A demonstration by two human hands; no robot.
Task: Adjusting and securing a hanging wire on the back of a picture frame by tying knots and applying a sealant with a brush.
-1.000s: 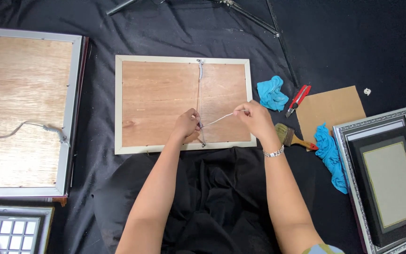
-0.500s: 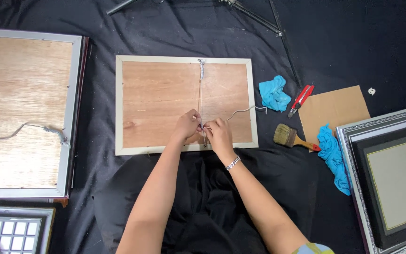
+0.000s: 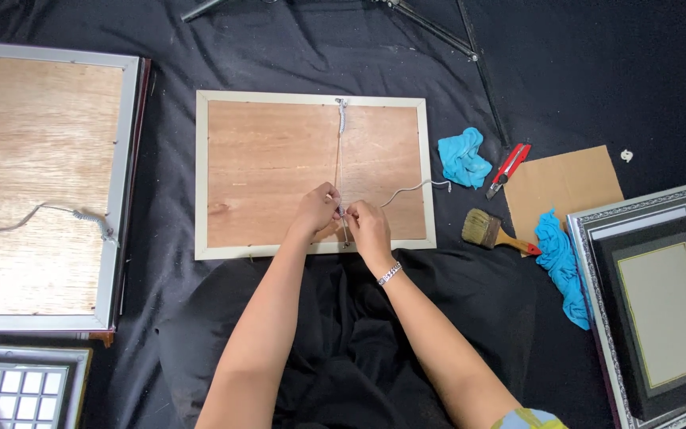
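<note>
A picture frame (image 3: 200, 175) lies face down in front of me, its brown wooden back up. A thin hanging wire (image 3: 340, 151) runs from the top edge down the middle of the back. My left hand (image 3: 315, 210) and my right hand (image 3: 367, 224) meet at the wire's lower end near the bottom edge, fingers pinched on the wire. A loose tail of the wire (image 3: 414, 189) curls off to the right over the wood.
A larger face-down frame (image 3: 41, 183) with its own wire lies at left. At right are a blue cloth (image 3: 462, 157), a red utility knife (image 3: 508, 168), a brush (image 3: 494, 232), brown cardboard (image 3: 565, 184), another blue cloth (image 3: 559, 258) and a silver-and-black frame (image 3: 660, 310).
My right hand has come in from the right to meet the left hand at the wire's lower end. The wire's tail now lies slack to the right.
</note>
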